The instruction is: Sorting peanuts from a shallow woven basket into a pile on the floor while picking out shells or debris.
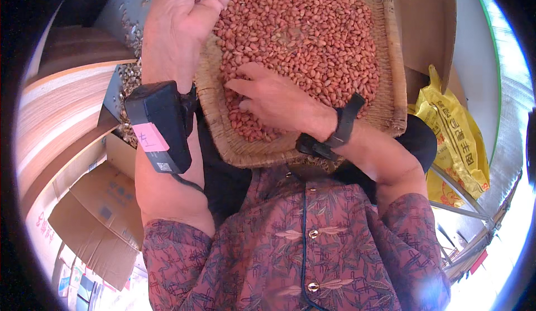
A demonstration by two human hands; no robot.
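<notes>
A woven basket tray [387,68] rests on my lap, heaped with shelled, red-skinned peanuts [301,39]. My left hand [197,9] is raised over the tray's far left side, palm up, with some peanuts or similar pieces held in its fingers; its fingertips run out at the top edge of the picture. Over the left part of the heap is my right hand [272,97], palm down, fingers spread and touching the peanuts. Whether a peanut is between those fingers cannot be told. Both wrists wear black straps, the left one with a black box bearing a pink note.
Shell bits and debris [127,85] lie on the surface left of the tray. Wooden boards [71,106] and a folded cardboard box [98,223] stand at the left. A cardboard piece [423,26] and a yellow printed bag [456,143] are at the right, above a metal frame [465,189].
</notes>
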